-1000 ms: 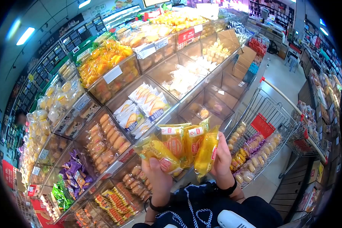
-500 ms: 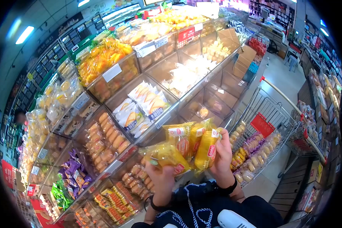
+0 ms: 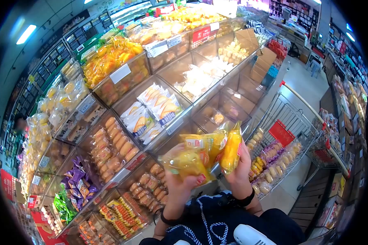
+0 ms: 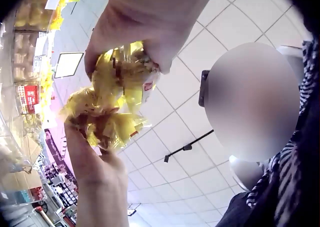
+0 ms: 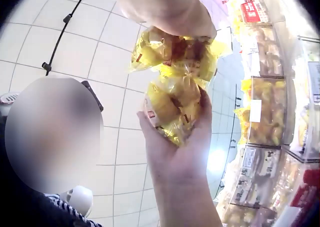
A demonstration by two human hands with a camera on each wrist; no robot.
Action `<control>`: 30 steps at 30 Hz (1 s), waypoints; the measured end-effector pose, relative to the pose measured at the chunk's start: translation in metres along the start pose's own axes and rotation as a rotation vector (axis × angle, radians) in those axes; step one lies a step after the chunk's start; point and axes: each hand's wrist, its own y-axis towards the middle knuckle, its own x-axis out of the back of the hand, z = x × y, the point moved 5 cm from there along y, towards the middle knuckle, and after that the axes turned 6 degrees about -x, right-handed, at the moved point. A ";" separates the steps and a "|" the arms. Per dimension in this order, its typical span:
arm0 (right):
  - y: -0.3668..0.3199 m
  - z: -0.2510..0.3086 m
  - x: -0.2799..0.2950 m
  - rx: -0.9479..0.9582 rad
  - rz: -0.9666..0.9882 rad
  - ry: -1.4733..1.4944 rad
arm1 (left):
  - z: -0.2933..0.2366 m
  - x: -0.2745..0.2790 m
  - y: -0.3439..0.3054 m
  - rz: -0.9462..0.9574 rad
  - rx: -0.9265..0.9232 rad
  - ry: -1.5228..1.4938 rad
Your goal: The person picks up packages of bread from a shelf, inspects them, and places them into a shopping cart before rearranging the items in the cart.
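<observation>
Both hands hold several yellow plastic packets of what look like soft bread or cakes, in front of my chest. My left hand (image 3: 181,184) grips a packet (image 3: 188,163), its thumb over the near side. Against that one leans another yellow packet (image 3: 206,143) with a red and white label. My right hand (image 3: 240,165) holds an upright packet (image 3: 232,149), thumb along its side. From below, the left wrist view shows the crinkled yellow wrappers (image 4: 120,77) bunched between the left hand (image 4: 145,22) above and the right hand (image 4: 95,162) below. The packets' undersides overlap there.
Beside me slopes a stepped display of clear bins with wrapped breads (image 3: 116,139), white packets (image 3: 159,107) and purple packs (image 3: 81,183). A shopping cart (image 3: 298,118) at right carries rows of packaged round cakes (image 3: 274,175). Another stocked shelf (image 3: 351,106) lines the aisle's far right.
The left hand and its packet have shifted right and slightly up, closer to the right hand. The right hand's packet has risen and turned upright, standing further apart from the others.
</observation>
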 end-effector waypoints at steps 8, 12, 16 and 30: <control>-0.005 -0.001 0.006 0.013 -0.146 0.018 | 0.008 -0.009 -0.004 0.117 0.269 -0.183; -0.002 0.001 0.000 0.046 -0.144 -0.027 | 0.013 -0.009 -0.003 0.199 0.278 -0.153; -0.004 0.000 -0.001 0.037 -0.080 -0.060 | 0.017 -0.006 -0.006 0.107 0.289 -0.268; -0.010 -0.009 0.000 -0.010 -0.062 -0.198 | 0.022 0.008 -0.013 0.052 0.235 -0.112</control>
